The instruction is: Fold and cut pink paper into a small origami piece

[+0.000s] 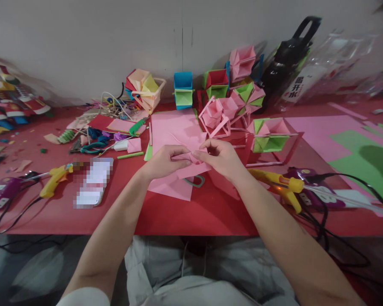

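Observation:
Between my two hands is a folded piece of pink paper (191, 171), held above the middle of the table. My left hand (169, 160) pinches it from the left, thumb and fingers closed on its edge. From the right, my right hand (219, 156) grips it with thumb and forefinger. Beneath lie sheets of pink paper (170, 123), and the handle loop of a pair of scissors (198, 181) shows at their edge. Part of the folded piece is hidden by my fingers.
A phone (95, 182) and a yellow glue gun (55, 178) lie left; another glue gun (287, 187) with cords lies right. Folded paper boxes (183, 90), a black bottle (282, 63) and a plastic water bottle (301, 80) stand along the wall. Craft scraps (95, 127) crowd the back left.

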`<state>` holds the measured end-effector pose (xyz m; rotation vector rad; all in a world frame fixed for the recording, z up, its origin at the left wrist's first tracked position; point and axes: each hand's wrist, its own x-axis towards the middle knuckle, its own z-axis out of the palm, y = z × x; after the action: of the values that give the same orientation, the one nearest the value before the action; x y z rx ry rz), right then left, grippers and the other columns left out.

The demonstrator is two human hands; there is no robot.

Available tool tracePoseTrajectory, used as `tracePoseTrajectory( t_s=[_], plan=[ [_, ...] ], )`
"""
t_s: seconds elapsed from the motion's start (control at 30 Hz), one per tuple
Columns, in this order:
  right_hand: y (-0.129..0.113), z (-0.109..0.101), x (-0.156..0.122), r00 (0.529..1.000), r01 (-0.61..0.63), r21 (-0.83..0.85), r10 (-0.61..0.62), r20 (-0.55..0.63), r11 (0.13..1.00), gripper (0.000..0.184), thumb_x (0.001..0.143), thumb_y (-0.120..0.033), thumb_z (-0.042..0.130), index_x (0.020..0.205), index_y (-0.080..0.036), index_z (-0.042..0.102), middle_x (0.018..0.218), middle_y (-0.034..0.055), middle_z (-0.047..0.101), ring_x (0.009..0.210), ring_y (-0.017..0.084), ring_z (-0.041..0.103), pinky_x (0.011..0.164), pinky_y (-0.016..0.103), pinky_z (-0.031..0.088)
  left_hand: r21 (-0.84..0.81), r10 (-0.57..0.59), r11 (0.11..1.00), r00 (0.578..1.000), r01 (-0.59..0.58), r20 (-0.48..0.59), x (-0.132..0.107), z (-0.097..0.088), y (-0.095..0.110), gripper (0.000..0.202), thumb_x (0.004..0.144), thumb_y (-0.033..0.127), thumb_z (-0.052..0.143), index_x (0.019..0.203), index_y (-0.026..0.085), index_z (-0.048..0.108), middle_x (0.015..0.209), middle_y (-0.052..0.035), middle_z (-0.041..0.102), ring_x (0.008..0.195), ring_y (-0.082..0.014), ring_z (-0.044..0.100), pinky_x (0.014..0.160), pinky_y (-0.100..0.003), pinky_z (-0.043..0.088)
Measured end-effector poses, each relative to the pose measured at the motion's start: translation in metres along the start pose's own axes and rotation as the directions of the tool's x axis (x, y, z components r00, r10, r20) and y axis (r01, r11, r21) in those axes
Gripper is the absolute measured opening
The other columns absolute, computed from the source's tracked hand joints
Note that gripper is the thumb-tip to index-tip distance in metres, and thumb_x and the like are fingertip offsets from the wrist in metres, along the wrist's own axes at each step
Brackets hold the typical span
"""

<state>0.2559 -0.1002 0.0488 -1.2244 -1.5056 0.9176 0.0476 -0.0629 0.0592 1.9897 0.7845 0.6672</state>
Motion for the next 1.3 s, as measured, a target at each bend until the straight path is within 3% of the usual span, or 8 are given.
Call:
tracePoseTrajectory(
  t_s=[0.7, 1.3],
  plan=[
    [0.002, 0.001, 0.0, 0.995, -0.097, 0.059, 0.097, 0.001, 0.994, 0.043, 0.071, -0.058, 0.082, 0.073, -0.019, 0.066, 0.06, 0.0004, 0.064, 0.048, 0.01, 0.046, 0.045, 0.026, 0.034, 0.023, 0.005, 1.0, 1.0, -0.005, -0.003, 0.0008, 0.0032, 0.0002, 0.019, 0.089, 0.028, 0.064, 0.099, 0.017, 0.075, 0.099, -0.0058, 0.077, 0.095, -0.0186, 0.069, 0.089, -0.03, 0.052],
    [0.0016, 0.0011, -0.0003, 0.996, -0.085, 0.018, 0.085, -0.018, 0.996, 0.046, 0.069, -0.061, 0.082, 0.071, -0.018, 0.067, 0.062, 0.0009, 0.063, 0.053, 0.011, 0.048, 0.05, 0.027, 0.036, 0.032, -0.016, 0.999, 1.0, 0.016, -0.002, 0.0008, 0.0052, -0.0033, 0.02, 0.088, 0.03, 0.063, 0.098, 0.017, 0.075, 0.097, -0.0051, 0.076, 0.094, -0.0187, 0.069, 0.086, -0.03, 0.051]
  ],
)
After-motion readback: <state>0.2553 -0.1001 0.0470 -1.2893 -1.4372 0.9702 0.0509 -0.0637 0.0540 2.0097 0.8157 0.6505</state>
